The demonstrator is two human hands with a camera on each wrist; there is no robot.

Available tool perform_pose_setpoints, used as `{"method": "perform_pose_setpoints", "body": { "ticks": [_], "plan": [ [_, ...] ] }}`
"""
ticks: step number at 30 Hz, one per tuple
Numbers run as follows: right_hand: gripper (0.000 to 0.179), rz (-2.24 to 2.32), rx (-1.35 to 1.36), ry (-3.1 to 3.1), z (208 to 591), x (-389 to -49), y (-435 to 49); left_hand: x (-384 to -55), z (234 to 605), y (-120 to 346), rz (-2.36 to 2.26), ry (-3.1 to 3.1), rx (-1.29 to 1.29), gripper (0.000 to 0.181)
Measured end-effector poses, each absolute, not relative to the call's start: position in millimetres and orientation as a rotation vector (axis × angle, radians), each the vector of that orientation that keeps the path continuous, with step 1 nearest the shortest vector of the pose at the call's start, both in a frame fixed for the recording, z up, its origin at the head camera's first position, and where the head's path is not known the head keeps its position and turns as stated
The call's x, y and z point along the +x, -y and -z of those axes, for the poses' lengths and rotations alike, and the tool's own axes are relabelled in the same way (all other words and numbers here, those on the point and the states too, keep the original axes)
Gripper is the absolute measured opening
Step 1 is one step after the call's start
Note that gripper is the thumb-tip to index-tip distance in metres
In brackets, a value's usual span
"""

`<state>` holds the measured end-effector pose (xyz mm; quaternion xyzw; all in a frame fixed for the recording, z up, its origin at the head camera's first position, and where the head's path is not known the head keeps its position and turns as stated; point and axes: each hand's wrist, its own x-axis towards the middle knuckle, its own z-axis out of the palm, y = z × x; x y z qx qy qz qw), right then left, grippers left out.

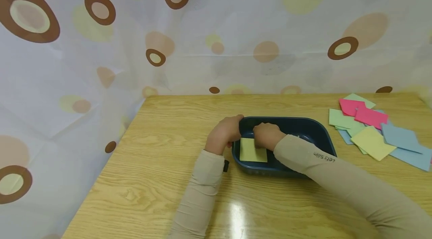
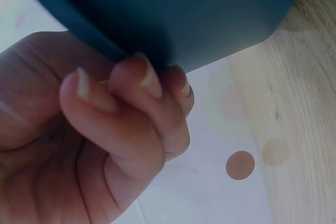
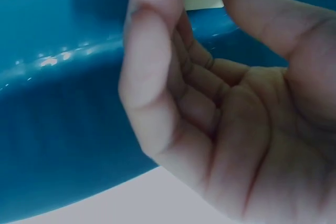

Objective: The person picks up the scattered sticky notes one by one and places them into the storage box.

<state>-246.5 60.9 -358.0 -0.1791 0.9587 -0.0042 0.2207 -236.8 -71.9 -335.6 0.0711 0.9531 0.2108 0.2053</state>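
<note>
Beige sleeve (image 1: 354,188) foremost; yellow note (image 1: 249,153) in blue tub (image 1: 258,170), partly under right grip (image 1: 269,136), pinch unclear; left grip (image 1: 225,132) clasping tub

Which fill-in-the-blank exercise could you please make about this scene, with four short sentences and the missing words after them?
1. The paper inside the blue box is ____.
2. The ____ hand holds the box's rim.
3. The ____ hand reaches inside the box.
4. The brightest papers in the pile are ____.

Missing words: yellow; left; right; pink.
</note>
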Motion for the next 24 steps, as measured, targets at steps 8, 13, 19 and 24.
{"method": "perform_pose_setpoints", "body": {
  "ticks": [8,13,19,24],
  "plan": [
    [0.032,0.076,-0.484,-2.715,351,-237,-56,-236,334,71,-0.59,-2.655,0.208,0.062],
    [0.03,0.271,-0.565,-2.768,332,-227,-56,-236,336,73,-0.632,-2.655,0.24,0.049],
    [0.014,0.433,-0.667,-2.754,306,-220,-69,-235,336,73,-0.643,-2.653,0.234,0.046],
    [0.019,0.608,-0.684,-2.763,293,-218,-90,-235,336,71,-0.626,-2.649,0.185,0.059]
  ]
}}
